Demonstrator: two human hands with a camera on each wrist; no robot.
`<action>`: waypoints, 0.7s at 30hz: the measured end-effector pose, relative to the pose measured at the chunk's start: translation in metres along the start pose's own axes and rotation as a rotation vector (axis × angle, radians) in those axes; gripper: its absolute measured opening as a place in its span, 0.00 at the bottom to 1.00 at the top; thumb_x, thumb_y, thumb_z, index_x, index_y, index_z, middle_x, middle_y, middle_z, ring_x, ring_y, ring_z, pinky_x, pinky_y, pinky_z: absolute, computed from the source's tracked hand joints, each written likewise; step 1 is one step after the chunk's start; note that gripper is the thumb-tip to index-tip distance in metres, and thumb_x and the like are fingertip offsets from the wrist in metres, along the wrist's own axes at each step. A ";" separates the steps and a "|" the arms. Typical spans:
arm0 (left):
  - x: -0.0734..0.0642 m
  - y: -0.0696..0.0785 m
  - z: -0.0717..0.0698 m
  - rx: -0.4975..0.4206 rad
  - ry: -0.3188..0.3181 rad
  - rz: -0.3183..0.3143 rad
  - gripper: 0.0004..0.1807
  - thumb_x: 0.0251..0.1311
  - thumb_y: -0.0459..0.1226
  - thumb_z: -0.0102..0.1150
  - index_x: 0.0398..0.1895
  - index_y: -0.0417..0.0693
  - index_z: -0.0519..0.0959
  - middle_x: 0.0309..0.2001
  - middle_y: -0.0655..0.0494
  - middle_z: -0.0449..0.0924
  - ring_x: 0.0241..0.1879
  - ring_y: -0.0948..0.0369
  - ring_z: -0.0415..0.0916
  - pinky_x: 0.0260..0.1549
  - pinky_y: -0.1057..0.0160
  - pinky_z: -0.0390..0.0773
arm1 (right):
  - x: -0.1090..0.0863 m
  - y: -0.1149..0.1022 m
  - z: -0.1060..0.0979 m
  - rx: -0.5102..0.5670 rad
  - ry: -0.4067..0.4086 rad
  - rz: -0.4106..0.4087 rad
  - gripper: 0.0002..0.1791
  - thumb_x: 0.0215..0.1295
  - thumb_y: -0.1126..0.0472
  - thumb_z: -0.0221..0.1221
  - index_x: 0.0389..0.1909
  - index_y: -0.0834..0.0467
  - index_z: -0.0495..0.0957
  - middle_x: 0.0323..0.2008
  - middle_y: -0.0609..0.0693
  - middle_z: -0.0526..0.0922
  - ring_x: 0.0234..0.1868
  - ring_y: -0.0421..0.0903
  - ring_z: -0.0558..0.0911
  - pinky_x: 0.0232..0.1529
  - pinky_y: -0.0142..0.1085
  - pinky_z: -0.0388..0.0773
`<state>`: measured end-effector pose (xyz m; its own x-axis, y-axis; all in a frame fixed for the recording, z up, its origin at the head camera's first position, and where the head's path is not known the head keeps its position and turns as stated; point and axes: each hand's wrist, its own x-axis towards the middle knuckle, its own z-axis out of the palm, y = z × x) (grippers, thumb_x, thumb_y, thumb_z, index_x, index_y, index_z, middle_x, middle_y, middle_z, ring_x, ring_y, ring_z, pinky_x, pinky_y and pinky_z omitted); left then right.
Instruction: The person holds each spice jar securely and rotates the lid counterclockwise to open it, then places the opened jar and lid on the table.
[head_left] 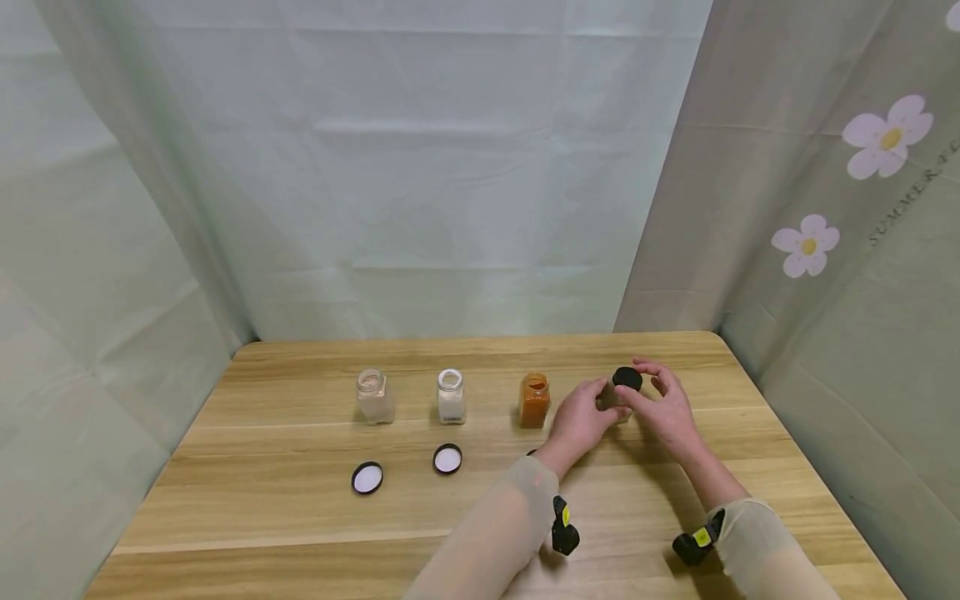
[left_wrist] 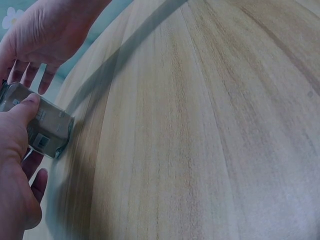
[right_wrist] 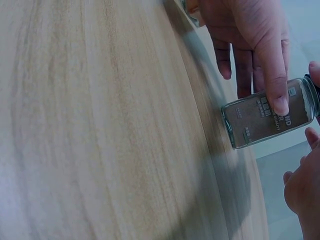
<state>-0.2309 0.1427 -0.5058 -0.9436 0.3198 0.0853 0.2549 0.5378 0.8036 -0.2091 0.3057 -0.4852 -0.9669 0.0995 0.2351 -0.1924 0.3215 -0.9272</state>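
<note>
A square glass spice jar [right_wrist: 250,125] with brownish-grey powder and white print stands upright at the right of the table in the head view. My left hand [head_left: 583,417] grips its body, the thumb flat across the printed side in the right wrist view. The jar's black lid [head_left: 627,378] is on top, and my right hand [head_left: 667,412] holds it between thumb and fingers. In the left wrist view, the same jar [left_wrist: 50,127] shows at the left edge, where its lid end is mostly cut off.
Left of my hands stand three lidless jars: one with orange-red powder [head_left: 534,404], one with white contents [head_left: 451,400], one with pale pinkish contents [head_left: 375,400]. Two black-rimmed lids [head_left: 447,459] lie white side up before them. My left arm mostly hides another dark lid edge [head_left: 532,452].
</note>
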 end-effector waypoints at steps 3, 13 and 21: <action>0.000 0.000 -0.001 0.002 0.001 0.007 0.32 0.63 0.55 0.68 0.68 0.53 0.78 0.61 0.59 0.79 0.60 0.61 0.76 0.59 0.59 0.75 | 0.001 0.006 -0.001 0.001 0.000 -0.016 0.26 0.66 0.62 0.70 0.60 0.67 0.74 0.69 0.65 0.68 0.72 0.55 0.61 0.72 0.56 0.51; 0.000 0.000 -0.002 -0.017 0.001 0.016 0.26 0.63 0.55 0.69 0.62 0.59 0.81 0.56 0.62 0.80 0.55 0.63 0.77 0.55 0.59 0.76 | -0.001 0.009 -0.003 -0.024 -0.022 -0.075 0.25 0.70 0.61 0.65 0.65 0.64 0.75 0.70 0.63 0.68 0.71 0.48 0.61 0.72 0.57 0.51; 0.000 0.001 -0.001 -0.012 -0.001 0.006 0.31 0.63 0.55 0.69 0.67 0.56 0.78 0.58 0.60 0.79 0.58 0.62 0.76 0.58 0.59 0.75 | -0.001 0.004 -0.003 -0.036 -0.031 -0.073 0.25 0.71 0.64 0.63 0.67 0.65 0.74 0.70 0.64 0.68 0.70 0.43 0.62 0.72 0.53 0.53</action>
<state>-0.2309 0.1420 -0.5042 -0.9418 0.3240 0.0892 0.2579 0.5268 0.8099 -0.2078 0.3096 -0.4879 -0.9553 0.0459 0.2921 -0.2568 0.3609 -0.8965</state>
